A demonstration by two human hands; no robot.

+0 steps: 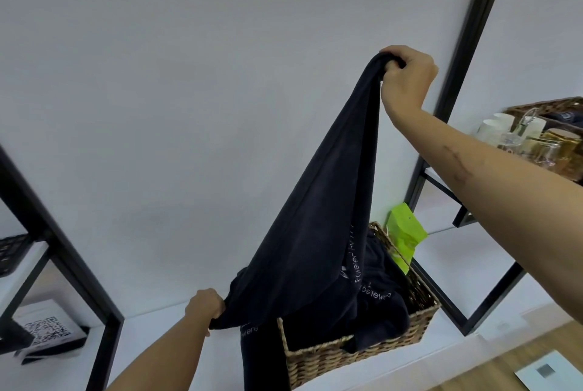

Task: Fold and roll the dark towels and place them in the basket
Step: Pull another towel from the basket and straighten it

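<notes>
Head view. Left forearm, rising from the bottom edge at centre-left. Left hand (204,304), lower centre-left of the frame: fingers curled round a bunched lower corner of the dark towel (310,217).

Right forearm, entering from the right edge and crossing toward upper centre. Right hand (407,76), upper centre-right: clenched on the opposite, upper corner of the same towel. The two hands are well apart, one high and one low, with the cloth stretched on a diagonal between them.

Dark towel: navy or black, hanging as a long triangular sheet from the upper hand down to the lower one; white lettering along one edge, partly legible. A loose tail drops below the left hand to the bottom edge of the frame, in front of the basket's left end.

Woven basket (362,356), lower centre-right: rectangular wicker, standing on a white shelf (448,248). More dark towels (381,305) lie heaped inside it, unrolled, one spilling over the front rim.

Green packet (405,232), just behind the basket against the white wall.

Black metal frame (467,53), upright at upper right; another at lower left.

Glass jars and cups (533,141), right edge, on a higher shelf beside a second wicker basket.

QR-code card (47,329), lower left corner.
</notes>
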